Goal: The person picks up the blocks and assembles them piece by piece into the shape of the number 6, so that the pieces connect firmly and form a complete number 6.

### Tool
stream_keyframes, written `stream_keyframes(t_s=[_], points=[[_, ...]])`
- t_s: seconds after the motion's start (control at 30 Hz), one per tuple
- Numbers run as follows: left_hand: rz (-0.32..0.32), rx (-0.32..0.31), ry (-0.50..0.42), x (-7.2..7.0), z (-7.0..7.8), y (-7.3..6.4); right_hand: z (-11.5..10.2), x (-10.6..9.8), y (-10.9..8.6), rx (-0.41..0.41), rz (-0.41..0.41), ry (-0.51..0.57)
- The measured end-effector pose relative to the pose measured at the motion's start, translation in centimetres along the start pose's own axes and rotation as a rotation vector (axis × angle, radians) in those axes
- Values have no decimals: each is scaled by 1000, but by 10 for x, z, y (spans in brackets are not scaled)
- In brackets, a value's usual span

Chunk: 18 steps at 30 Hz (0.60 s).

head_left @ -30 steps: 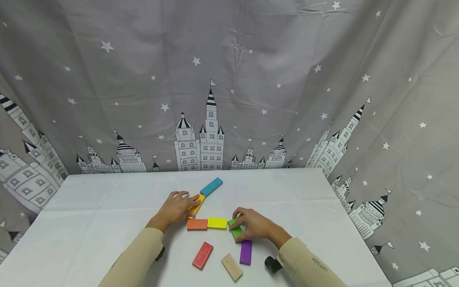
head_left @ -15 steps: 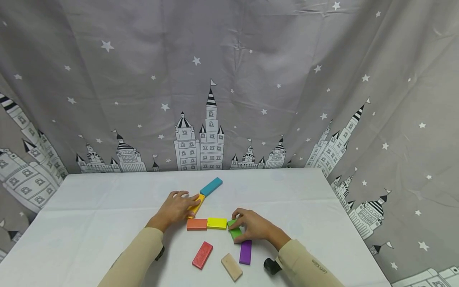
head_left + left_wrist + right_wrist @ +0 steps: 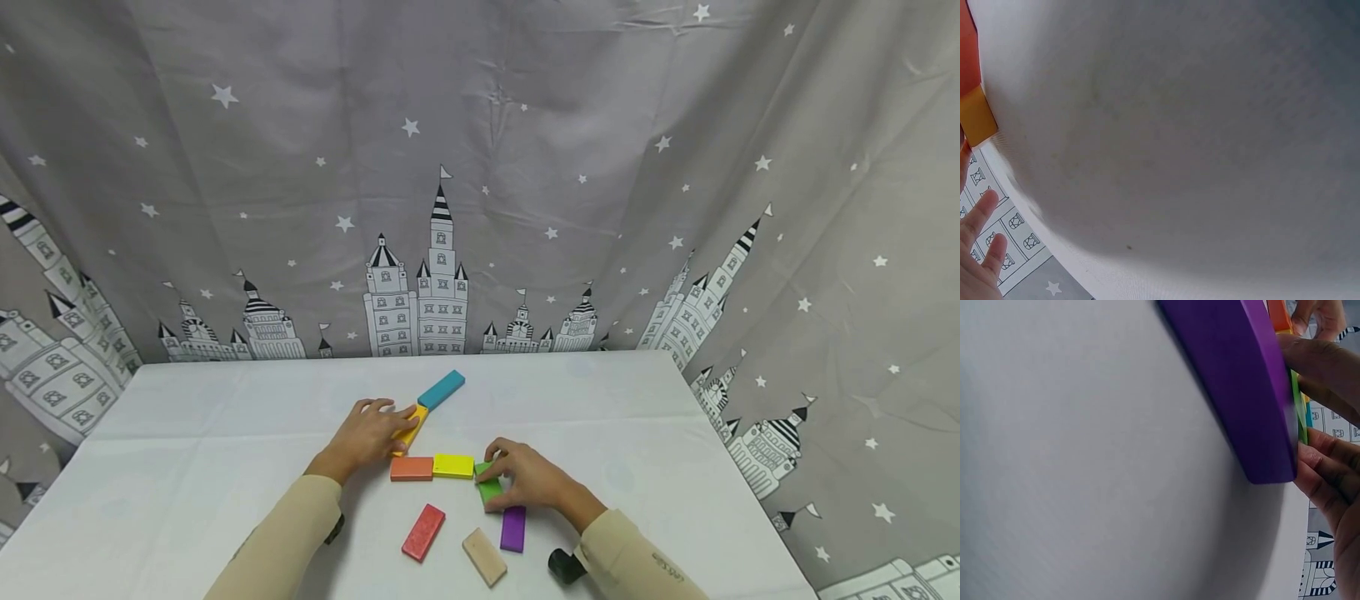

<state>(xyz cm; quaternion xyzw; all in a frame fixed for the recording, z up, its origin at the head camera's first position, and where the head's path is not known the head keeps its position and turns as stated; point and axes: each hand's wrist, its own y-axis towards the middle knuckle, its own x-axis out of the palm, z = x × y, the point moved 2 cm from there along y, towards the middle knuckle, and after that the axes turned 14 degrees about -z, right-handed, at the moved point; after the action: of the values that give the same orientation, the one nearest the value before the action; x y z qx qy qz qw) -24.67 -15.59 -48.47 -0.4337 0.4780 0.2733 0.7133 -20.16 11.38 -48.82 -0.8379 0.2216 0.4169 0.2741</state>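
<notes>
In the head view my left hand (image 3: 366, 435) pinches an amber wooden block (image 3: 414, 425) between thumb and fingers. The far end of this block meets a blue block (image 3: 442, 390). My right hand (image 3: 534, 477) holds a green block (image 3: 488, 492) between thumb and fingertips, its upper end right at a yellow block (image 3: 453, 466). An orange block (image 3: 412, 469) lies end to end with the yellow one, its left end close to the amber block. A purple block (image 3: 513, 531) lies just below the right thumb; in the right wrist view the purple block (image 3: 1235, 387) covers most of the green.
A red block (image 3: 423, 532) and a plain wood block (image 3: 484, 557) lie nearer the front on the white table (image 3: 225, 467). A grey curtain (image 3: 495, 208) printed with castles hangs behind. Black wrist cameras show under both sleeves.
My right hand has drawn the green block slightly toward the front and left, its upper end now against the yellow block. The left hand stays on the amber block.
</notes>
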Motion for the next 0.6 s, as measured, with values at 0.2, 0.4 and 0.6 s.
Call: stream_keyframes(t_s=[0.2, 0.4, 0.6], points=[[5, 1, 6, 2, -1, 1, -3, 2, -2, 11, 22, -9], [9, 4, 3, 1, -1, 0, -5, 4, -3, 8, 41, -6], [9, 2, 2, 0, 0, -1, -7, 4, -4, 33, 36, 12]])
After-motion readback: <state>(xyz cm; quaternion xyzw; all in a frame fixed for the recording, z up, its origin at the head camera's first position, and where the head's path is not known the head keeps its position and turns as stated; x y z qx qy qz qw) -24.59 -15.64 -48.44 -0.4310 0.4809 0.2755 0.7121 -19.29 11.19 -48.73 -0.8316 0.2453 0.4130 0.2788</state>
